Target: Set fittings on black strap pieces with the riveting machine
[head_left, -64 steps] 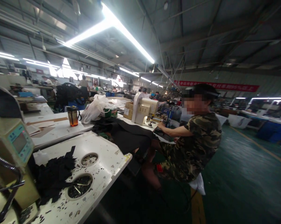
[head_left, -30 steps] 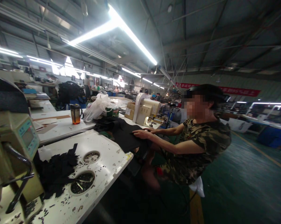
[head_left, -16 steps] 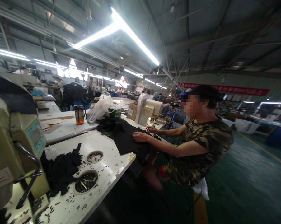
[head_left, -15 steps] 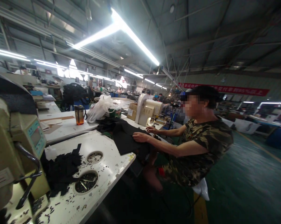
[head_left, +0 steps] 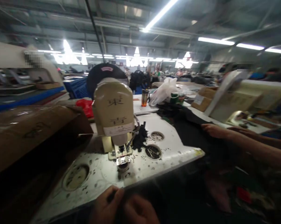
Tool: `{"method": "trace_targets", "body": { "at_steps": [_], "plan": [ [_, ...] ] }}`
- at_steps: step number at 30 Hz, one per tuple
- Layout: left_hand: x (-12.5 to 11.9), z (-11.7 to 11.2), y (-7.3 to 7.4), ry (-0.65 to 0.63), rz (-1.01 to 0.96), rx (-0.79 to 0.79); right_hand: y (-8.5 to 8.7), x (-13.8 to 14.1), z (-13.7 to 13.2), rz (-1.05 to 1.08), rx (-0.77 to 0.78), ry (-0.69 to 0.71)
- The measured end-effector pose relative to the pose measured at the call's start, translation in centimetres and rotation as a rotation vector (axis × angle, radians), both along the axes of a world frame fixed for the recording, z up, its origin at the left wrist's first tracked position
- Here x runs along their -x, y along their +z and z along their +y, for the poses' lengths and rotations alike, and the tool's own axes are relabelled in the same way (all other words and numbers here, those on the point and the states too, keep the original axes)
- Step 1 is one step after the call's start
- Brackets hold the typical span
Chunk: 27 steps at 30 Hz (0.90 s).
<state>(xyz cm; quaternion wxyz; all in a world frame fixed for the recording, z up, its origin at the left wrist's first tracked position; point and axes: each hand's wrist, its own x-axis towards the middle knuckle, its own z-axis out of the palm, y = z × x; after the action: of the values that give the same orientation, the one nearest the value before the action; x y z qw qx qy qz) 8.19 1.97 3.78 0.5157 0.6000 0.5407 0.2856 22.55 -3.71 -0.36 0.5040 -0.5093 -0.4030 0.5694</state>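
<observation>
My left hand is at the front edge of the white table, its thumb and fingers pressed together. Something small and dark shows between them, too dim to name. Close to its right is my right hand, curled and smeared by motion, so its grip does not show. Beyond both hands stands a beige sewing machine with its needle area facing me. A heap of black fabric pieces lies behind the machine's right side.
A cardboard box is at the left. Round holes with black scraps are set in the tabletop. At the right, a co-worker's arm reaches over black cloth near another machine. A bottle and white plastic bag stand behind.
My view has swung left from the co-worker to the sewing machine in front of me. Both my hands have come into view at the bottom.
</observation>
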Motion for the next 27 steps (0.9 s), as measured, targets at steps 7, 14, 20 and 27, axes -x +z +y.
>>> {"method": "trace_targets", "body": {
  "at_steps": [7, 14, 20, 27],
  "plan": [
    [-1.3, 1.4, 1.7, 0.080, -0.284, 0.104, 1.4, -0.3, 1.2, -0.138, -0.124, -0.083],
    [-0.6, 1.6, 0.8, 0.129, -0.352, 0.163, 2.6, -0.6, 2.0, -0.395, -0.289, -0.131],
    [0.0, 1.7, 1.6, 0.128, -0.383, 0.187, 4.8, -0.8, 2.3, -0.040, -0.053, -0.027],
    [-0.8, 2.3, 2.5, 0.092, -0.268, 0.109, 4.3, -0.3, 2.0, 0.103, 0.027, 0.116]
  ]
}}
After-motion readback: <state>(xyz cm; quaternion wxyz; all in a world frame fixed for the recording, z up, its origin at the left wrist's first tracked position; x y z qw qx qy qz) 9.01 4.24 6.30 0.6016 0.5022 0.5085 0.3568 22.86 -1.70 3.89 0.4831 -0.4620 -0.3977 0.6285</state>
